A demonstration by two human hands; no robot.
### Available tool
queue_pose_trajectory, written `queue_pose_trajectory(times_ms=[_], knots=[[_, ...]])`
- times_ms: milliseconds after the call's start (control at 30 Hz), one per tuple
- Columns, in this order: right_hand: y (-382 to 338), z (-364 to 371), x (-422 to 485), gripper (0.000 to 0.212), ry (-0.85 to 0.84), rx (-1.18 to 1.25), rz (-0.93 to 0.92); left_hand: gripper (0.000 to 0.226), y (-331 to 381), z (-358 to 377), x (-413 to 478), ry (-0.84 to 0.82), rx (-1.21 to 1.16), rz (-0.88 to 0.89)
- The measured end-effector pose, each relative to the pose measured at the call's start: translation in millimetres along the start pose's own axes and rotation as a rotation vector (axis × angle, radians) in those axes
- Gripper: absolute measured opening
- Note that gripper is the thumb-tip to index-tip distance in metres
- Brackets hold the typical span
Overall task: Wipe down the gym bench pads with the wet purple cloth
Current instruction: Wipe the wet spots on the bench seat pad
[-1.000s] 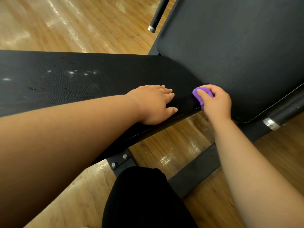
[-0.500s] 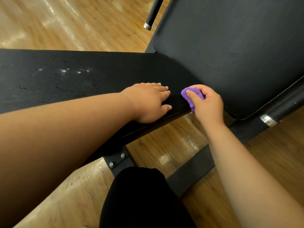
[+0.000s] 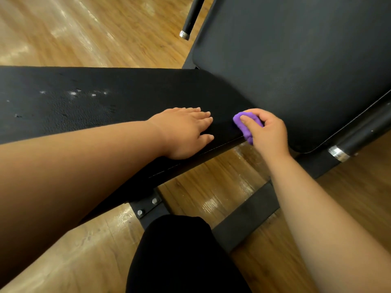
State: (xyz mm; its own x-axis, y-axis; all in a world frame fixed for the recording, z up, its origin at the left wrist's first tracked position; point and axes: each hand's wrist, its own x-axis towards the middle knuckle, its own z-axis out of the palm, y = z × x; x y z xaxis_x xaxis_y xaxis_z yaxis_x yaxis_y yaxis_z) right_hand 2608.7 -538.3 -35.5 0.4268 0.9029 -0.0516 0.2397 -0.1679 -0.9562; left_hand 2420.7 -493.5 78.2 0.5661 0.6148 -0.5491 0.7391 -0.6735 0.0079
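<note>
- Nearest to me, a knee in black cloth [image 3: 179,256] fills the bottom middle of the view, over the wooden floor [image 3: 84,28].
- Both bare forearms reach forward from the lower corners, the left one low across the bench's near edge.
- Just past the knee sits a dark metal bracket [image 3: 148,206] with three bolts, under the bench; a flat dark frame bar [image 3: 243,216] runs off to the right from there.
- The left grip [image 3: 186,132] lies open, palm down, fingers straight and together, resting flat on the long pad [image 3: 95,106] near its right end.
- The right grip [image 3: 268,132] is closed round the purple cloth [image 3: 245,132], thumb pressed on top and fingers curled over its far side.
- The cloth is bunched into a small wad and sits at the near right corner of the long pad, where that pad meets the wide pad [image 3: 296,70]; part of it hangs over the near edge.
- The two grips are near each other but apart.
- Farther left, the long pad shows a few white specks [image 3: 74,93] on its grained black surface.
- A black tube with a silver ring [image 3: 337,153] shows under the wide pad at right.
- Farthest off, a black bar with a silver tip [image 3: 190,17] slants down at the top.
</note>
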Motion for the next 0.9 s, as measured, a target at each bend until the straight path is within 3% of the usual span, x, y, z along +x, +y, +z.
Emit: queue_pose_trajectory(times_ms=[133,367,567,767,900], knots=[[7.6,-1.1,32.5,0.008,0.151,-0.036,0.088,0.06,-0.5,0.7,0.3,0.009,-0.004,0.008],[-5.5,9.4,-4.7,0.01,-0.054,-0.034,-0.065,0.059,0.8,-2.4,1.5,-0.013,0.01,-0.003],[9.4,-2.9,29.5,0.011,0.132,-0.014,0.094,0.057,5.1,-5.9,6.2,0.025,-0.051,-0.027],[4.0,6.2,-0.4,0.01,-0.001,-0.002,-0.018,0.06,2.8,-0.5,11.5,0.035,-0.042,-0.032],[16.2,-3.7,29.8,0.009,0.127,-0.016,0.046,0.06,3.1,0.5,13.5,0.04,-0.043,-0.028]])
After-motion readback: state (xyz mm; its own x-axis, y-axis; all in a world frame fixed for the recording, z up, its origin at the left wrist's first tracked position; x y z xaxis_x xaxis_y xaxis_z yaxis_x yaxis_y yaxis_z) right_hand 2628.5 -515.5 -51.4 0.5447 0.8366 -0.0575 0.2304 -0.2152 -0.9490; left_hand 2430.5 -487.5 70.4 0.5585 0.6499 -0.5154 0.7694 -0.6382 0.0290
